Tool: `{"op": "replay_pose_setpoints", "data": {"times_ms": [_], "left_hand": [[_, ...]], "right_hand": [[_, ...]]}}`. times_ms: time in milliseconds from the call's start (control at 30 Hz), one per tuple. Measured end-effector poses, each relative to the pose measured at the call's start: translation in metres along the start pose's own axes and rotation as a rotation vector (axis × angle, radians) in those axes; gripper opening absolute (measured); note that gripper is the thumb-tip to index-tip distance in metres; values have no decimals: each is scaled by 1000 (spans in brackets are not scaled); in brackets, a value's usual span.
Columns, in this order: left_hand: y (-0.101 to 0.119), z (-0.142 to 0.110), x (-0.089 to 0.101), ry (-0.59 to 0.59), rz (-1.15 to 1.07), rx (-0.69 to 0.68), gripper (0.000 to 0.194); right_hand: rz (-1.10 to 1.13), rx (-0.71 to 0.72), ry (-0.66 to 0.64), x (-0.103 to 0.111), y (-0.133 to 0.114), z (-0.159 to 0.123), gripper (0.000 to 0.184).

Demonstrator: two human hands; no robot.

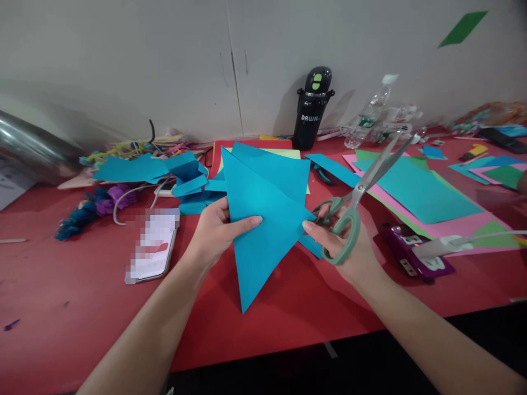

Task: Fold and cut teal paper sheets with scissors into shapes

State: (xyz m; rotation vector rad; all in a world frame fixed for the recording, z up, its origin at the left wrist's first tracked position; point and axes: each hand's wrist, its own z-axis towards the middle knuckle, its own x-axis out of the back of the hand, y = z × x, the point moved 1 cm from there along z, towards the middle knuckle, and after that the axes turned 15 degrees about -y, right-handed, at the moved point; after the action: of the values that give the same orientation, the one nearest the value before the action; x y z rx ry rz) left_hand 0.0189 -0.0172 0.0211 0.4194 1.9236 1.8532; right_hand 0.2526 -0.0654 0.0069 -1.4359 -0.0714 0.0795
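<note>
A folded sheet of blue paper [272, 197] is held up above the red table, its lowest corner pointing down toward me. My left hand [212, 230] grips its left edge, thumb on the front and fingers behind. At the right corner my right hand [356, 255] pinches the paper between thumb and fingers. That same hand also carries green-handled scissors [361, 187], hooked on its fingers with the blades pointing up and away to the right. A blue strip [310, 247] shows below the right corner; whether it is joined to the sheet I cannot tell.
Blue cut pieces [189, 175] and a phone [154, 244] lie to the left. A black flask [313, 109] and a plastic bottle [368, 115] stand near the wall. On the right are stacked coloured sheets [428, 192] and a purple power strip [411, 255] with a plugged-in cable.
</note>
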Motion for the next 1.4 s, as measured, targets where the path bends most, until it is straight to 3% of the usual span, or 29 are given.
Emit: {"op": "replay_pose_setpoints", "data": {"times_ms": [467,633,833,900,1033,1100,1267,1333,1400], "left_hand": [[3,0,-5,30,0,8,53],[4,1,1,36,-9,10,42],[-1,0,7,144,143,11,31],[-2,1,6,111,129,15,32],[-2,2,3,-124,54,102,29],[-3,3,2,-184,101,125,26],[-6,4,3,38,475,45,34],[-6,4,2,54,473,33,33],[-5,5,-1,-16,301,47,28]], "right_hand": [[-13,-16,34,3,5,0,33],[-13,-10,48,6,6,4,33],[3,-9,60,7,4,9,33],[-1,-1,79,9,7,11,33],[-21,19,121,18,17,14,34],[-34,22,137,22,21,16,35],[-46,46,135,24,27,22,34],[-50,59,152,24,30,24,35],[-44,81,146,24,32,25,35]]}}
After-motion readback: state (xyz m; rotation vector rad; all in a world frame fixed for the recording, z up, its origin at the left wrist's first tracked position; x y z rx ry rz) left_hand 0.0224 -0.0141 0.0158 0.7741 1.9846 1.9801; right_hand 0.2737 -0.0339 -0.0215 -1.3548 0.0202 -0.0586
